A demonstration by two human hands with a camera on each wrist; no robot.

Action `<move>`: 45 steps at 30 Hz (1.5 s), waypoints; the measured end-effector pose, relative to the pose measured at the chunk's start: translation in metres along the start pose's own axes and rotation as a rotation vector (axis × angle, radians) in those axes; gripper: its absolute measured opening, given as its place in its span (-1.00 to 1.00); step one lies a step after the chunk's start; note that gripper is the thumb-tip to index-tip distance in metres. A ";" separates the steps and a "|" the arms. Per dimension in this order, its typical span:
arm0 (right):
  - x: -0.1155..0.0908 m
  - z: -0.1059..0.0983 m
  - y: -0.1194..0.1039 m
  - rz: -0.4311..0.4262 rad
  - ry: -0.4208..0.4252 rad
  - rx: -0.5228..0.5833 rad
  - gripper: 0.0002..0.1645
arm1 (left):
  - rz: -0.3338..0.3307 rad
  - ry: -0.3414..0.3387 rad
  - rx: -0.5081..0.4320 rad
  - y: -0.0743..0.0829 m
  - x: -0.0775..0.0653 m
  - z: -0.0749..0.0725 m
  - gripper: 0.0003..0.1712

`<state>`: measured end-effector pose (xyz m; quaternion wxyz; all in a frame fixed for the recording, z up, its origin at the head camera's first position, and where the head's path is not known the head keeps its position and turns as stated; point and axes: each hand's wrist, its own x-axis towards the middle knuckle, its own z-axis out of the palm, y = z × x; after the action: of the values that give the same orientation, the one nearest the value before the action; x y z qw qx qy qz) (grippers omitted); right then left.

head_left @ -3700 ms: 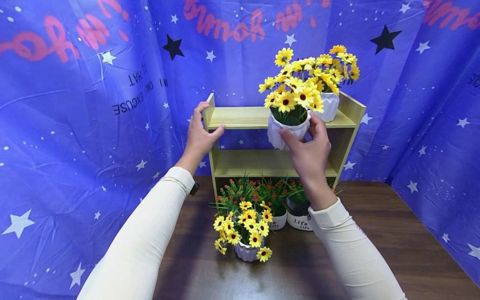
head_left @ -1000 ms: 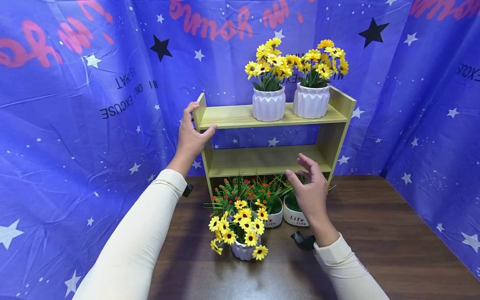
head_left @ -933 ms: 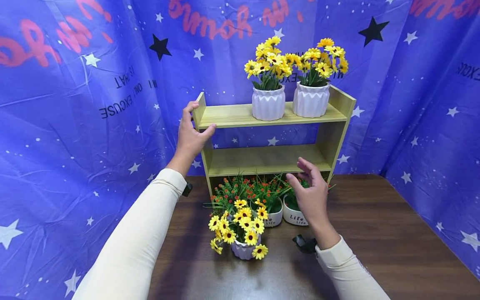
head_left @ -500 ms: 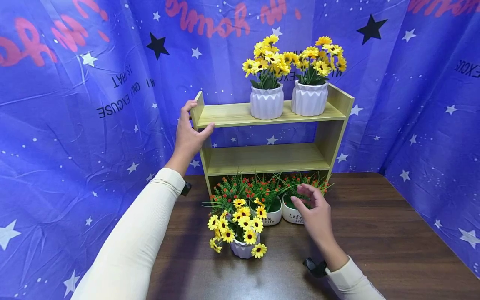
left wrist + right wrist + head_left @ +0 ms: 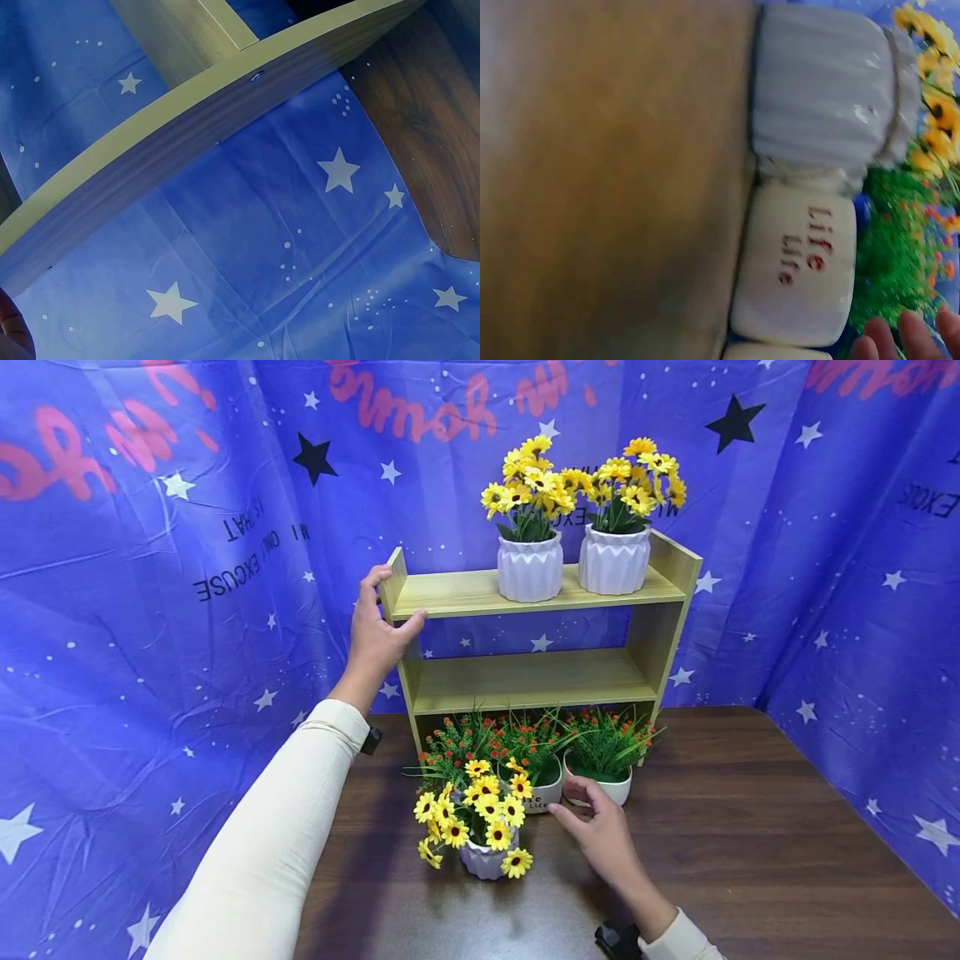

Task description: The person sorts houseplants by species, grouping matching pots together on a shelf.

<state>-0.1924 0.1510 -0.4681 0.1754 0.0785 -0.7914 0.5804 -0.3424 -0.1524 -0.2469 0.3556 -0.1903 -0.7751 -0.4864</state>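
- The left hand (image 5: 375, 635) touches the top left side of the wooden shelf (image 5: 532, 677), thumb spread wide from its fingers.
- The right hand (image 5: 600, 835) is above the bench (image 5: 772, 860), right of the bench sunflower pot (image 5: 489, 808), its fingers curved with a moderate gap and holding nothing.
- That pot stands on the bench, nearer than the shelf, before its left half.
- Red-flowered plants (image 5: 528, 739) stand in a row along the shelf's lower front edge.
- Two white pots of yellow flowers, one left (image 5: 530, 570), one right (image 5: 615, 560), stand upright on the top board, toward its right end.
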 end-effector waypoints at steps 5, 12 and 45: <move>-0.003 0.011 0.004 0.027 -0.137 0.027 -0.45 | 0.000 0.008 -0.003 -0.001 0.000 0.001 -0.16; -0.001 0.022 0.008 0.030 -0.293 0.004 -0.40 | 0.011 0.004 0.004 -0.001 0.001 0.001 -0.17; -0.018 0.066 0.004 0.001 -0.451 -0.133 -0.22 | 0.012 0.001 -0.007 -0.003 0.001 0.002 -0.17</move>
<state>-0.1893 0.0884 -0.4963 -0.0014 0.1939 -0.8472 0.4947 -0.3455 -0.1523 -0.2479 0.3581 -0.1957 -0.7722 -0.4869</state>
